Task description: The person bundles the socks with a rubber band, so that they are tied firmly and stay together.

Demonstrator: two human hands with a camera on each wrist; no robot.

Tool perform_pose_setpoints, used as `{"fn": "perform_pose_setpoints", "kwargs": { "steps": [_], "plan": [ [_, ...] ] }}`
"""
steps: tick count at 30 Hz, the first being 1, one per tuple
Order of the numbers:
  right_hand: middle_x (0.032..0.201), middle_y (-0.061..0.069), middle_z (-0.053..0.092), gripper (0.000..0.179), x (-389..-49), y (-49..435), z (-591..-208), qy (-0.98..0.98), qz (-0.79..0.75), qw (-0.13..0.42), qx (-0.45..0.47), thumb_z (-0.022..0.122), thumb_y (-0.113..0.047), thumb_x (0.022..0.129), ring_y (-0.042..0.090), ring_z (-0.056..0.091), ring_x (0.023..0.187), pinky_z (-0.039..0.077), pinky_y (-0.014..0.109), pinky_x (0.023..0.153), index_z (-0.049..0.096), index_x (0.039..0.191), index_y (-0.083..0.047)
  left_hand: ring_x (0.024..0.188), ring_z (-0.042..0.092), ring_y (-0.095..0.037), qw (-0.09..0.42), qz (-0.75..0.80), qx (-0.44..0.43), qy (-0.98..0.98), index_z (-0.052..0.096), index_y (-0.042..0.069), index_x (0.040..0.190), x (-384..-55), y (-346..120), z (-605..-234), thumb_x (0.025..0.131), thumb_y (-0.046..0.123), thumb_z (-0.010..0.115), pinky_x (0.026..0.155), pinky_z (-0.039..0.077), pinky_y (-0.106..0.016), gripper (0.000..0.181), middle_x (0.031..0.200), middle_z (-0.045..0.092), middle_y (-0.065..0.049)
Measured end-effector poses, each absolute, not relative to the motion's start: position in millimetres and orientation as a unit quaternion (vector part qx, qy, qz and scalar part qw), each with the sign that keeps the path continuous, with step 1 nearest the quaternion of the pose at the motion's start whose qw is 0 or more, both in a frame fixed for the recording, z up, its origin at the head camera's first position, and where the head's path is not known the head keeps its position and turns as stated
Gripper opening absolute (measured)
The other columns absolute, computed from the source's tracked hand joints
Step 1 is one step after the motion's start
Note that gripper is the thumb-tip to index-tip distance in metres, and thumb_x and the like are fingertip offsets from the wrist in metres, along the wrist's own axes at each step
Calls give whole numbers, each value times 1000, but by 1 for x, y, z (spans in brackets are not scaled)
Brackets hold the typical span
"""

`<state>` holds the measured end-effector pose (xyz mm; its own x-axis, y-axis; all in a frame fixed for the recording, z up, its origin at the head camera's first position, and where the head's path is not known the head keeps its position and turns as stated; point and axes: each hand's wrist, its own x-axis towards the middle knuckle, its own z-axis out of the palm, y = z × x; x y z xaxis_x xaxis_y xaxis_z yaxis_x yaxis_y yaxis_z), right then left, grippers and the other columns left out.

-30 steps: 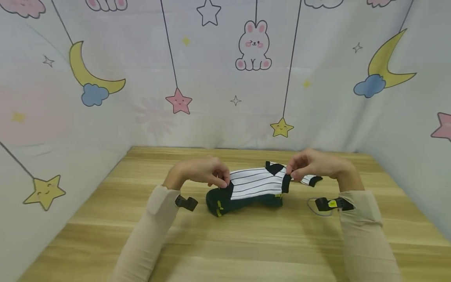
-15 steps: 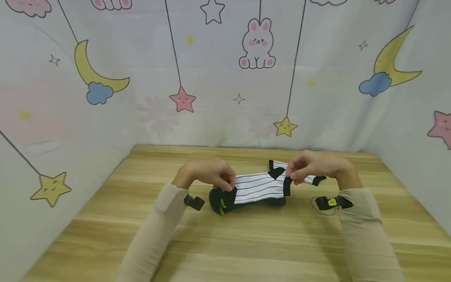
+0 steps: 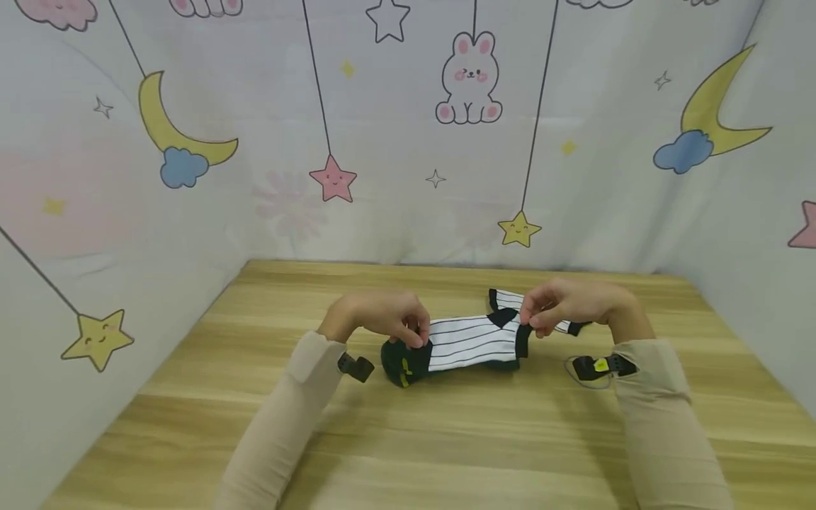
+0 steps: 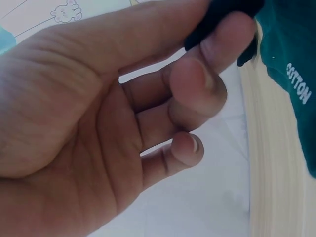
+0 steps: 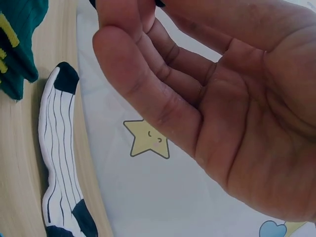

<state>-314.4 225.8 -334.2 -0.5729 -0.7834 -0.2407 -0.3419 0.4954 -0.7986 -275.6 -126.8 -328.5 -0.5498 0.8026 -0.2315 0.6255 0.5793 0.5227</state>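
Observation:
A white sock with black stripes (image 3: 472,343) is stretched sideways between my two hands in the head view. My left hand (image 3: 389,315) pinches its black toe between thumb and fingers; the left wrist view shows the black fabric at those fingertips. At the other end, the black cuff is pinched by my right hand (image 3: 574,304). Close beneath lies a dark green sock-like cloth (image 3: 397,365) with yellow marks, mostly covered by the striped sock. White "COTTON" lettering shows on the green cloth (image 4: 291,64) in the left wrist view.
A second striped sock (image 5: 60,143) lies flat on the wooden table (image 3: 459,439), behind the held one and partly hidden by my right hand in the head view. White curtains (image 3: 395,234) with printed stars and moons enclose the table's back and sides.
The held striped sock has come down slightly and now covers more of the green cloth. The left hand has moved a little to the right and lower; both hands keep their pinch.

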Motion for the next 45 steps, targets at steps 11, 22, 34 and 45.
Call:
{"fn": "perform_pose_setpoints", "kwargs": {
  "steps": [11,22,34,45],
  "plan": [
    [97,11,63,12,-324,224,-342,814,-367,300,-336,59,-4,99,22,65,84,55,40,82,63,106,5,69,62,-20,229,184,403,867,72,5,97,-280,-131,-330,96,10,69,67,56,-41,6,82,67,4],
    [96,12,64,11,-324,215,-353,841,-326,298,-314,58,-1,97,22,62,79,53,36,72,65,105,0,58,56,-12,201,147,383,890,67,17,86,-283,-127,-347,97,19,68,62,49,-24,12,72,62,5],
    [85,9,63,13,-327,206,-359,859,-288,292,-308,57,4,96,19,58,69,46,29,61,67,101,-1,65,56,-11,220,144,349,899,67,16,88,-281,-127,-347,97,17,68,63,48,-25,9,78,62,4],
    [82,6,63,14,-329,203,-371,875,-256,277,-302,57,6,93,13,55,65,48,27,58,68,97,-3,63,58,-12,258,94,321,906,72,11,95,-285,-120,-352,97,16,67,63,48,-22,7,82,65,6]
  ]
}}
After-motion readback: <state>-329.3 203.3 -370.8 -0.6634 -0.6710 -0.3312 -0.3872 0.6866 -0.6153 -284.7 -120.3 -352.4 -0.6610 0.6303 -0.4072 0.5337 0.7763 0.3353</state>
